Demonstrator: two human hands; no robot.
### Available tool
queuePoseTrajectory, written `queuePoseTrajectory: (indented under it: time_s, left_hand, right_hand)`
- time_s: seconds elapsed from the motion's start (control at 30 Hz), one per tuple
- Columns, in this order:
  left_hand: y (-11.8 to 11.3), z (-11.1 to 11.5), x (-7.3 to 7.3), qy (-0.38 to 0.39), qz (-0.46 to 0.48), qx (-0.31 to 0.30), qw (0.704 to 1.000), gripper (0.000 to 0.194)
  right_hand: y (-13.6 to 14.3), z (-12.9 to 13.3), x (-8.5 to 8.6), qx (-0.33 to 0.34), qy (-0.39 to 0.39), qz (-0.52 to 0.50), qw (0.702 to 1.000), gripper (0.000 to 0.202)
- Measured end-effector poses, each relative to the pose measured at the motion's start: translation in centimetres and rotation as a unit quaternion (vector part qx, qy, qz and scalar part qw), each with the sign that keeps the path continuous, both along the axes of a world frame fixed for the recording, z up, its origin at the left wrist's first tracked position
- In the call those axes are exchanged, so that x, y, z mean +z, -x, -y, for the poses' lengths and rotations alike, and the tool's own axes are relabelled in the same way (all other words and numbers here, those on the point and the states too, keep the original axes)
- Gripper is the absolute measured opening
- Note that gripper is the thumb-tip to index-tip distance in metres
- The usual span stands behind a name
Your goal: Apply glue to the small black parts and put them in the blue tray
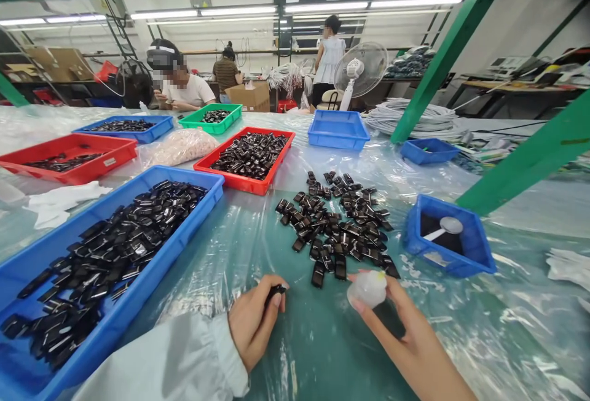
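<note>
My left hand (256, 321) is closed, with a small black plastic part (275, 291) pinched between thumb and fingers; most of that part is hidden. Between the thumb and fingertips of my right hand (401, 321) is a rounded, translucent white object (369, 288) with a small yellowish spot near its top; it may be a small squeeze bottle, but its kind does not show clearly. Just beyond both hands, a loose pile of black plastic parts (338, 217) with shiny edges lies on the plastic-covered table (249, 229).
To the left stands a long blue tray (193, 217) of black parts, with a red tray (265, 183) behind it. A small blue bin (447, 263) at right holds a round-headed white tool (450, 225). A green post (530, 155) slants nearby. Several people work farther back.
</note>
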State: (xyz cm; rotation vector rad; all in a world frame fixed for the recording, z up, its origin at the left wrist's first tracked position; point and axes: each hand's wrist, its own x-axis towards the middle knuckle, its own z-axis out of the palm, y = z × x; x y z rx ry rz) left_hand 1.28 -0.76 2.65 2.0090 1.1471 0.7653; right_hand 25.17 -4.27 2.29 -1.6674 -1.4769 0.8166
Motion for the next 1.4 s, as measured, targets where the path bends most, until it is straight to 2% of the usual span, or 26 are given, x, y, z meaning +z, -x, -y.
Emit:
queuePoseTrajectory:
  time_s: [0.1,0.23,0.37,0.5,0.6,0.73,0.87,0.97,1.07,1.4]
  left_hand:
    - [0.0,0.2,0.3,0.012,-0.028,0.031,0.999,0.022]
    - [0.0,0.1,0.4,0.017,-0.026,0.02,0.999,0.028]
    - [0.2,0.1,0.2,0.003,-0.045,0.028,0.999,0.023]
    - [0.2,0.0,0.0,-0.001,-0.062,0.024,0.998,0.032]
    - [0.3,0.1,0.0,-0.011,-0.056,-0.001,0.998,0.032]
    - [0.5,0.2,-0.1,-0.035,0.005,-0.035,0.999,0.029]
    - [0.9,0.3,-0.6,-0.003,0.03,-0.006,1.0,0.024]
    - [1.0,0.2,-0.9,0.025,0.039,0.023,0.999,0.024]
    - [0.9,0.2,-0.8,0.017,0.05,0.006,0.999,0.017]
    - [0.8,0.7,-0.4,-0.009,0.056,-0.025,0.998,0.019]
  right_hand:
    - [-0.1,0.1,0.0,0.002,-0.003,0.005,1.0,0.034]
    - [-0.2,0.1,0.0,-0.001,0.009,0.014,1.0,0.035]
    - [0.1,0.5,0.4,-0.022,0.021,0.012,0.999,0.038]
    - [0.9,1.1,1.1,-0.053,0.04,-0.039,0.997,0.044]
    - [1.0,1.4,1.2,-0.02,0.039,-0.051,0.998,0.044]
    - [0.3,1.5,0.8,0.038,0.019,-0.059,0.997,0.042]
    - [0.1,1.5,0.9,0.07,0.009,-0.06,0.996,0.029]
    - [0.7,1.5,1.4,0.04,0.008,-0.052,0.998,0.027]
    - [1.5,1.5,1.8,0.015,-0.004,-0.052,0.999,0.023]
    - [1.4,1.9,1.3,0.047,-0.04,0.023,0.998,0.024]
